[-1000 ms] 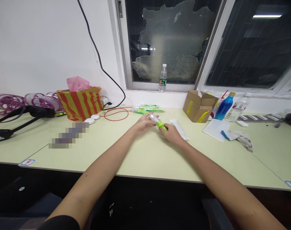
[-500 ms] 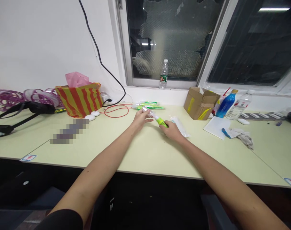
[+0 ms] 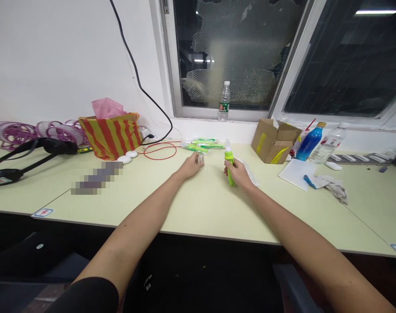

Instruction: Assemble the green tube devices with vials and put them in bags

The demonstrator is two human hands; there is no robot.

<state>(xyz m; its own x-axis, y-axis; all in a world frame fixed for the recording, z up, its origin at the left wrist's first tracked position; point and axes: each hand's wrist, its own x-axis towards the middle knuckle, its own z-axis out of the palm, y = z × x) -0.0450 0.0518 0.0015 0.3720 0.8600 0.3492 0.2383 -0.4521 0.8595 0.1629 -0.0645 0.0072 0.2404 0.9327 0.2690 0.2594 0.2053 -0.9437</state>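
Observation:
My left hand [image 3: 191, 166] is closed around a small clear cap [image 3: 201, 159], low over the table. To its right, my right hand [image 3: 237, 173] grips a bright green tube-shaped item [image 3: 229, 167] with a white tip, held upright. The cap and the green item are apart. Behind my right hand lies a clear plastic packet [image 3: 251, 174], partly hidden by the hand. Several green items in clear wrapping [image 3: 203, 144] lie farther back, beyond my left hand.
At the left stand a striped bag [image 3: 111, 137], white discs [image 3: 124, 159], purple spools [image 3: 15, 132] and a black headset [image 3: 51, 146]. On the right are a cardboard box [image 3: 273, 141], bottles [image 3: 310, 141], white sheets [image 3: 296, 173] and a glove [image 3: 331, 187].
The clear cap has come away from the green item's white end. My left hand has moved slightly down with the cap, and my right hand has turned the green item upright.

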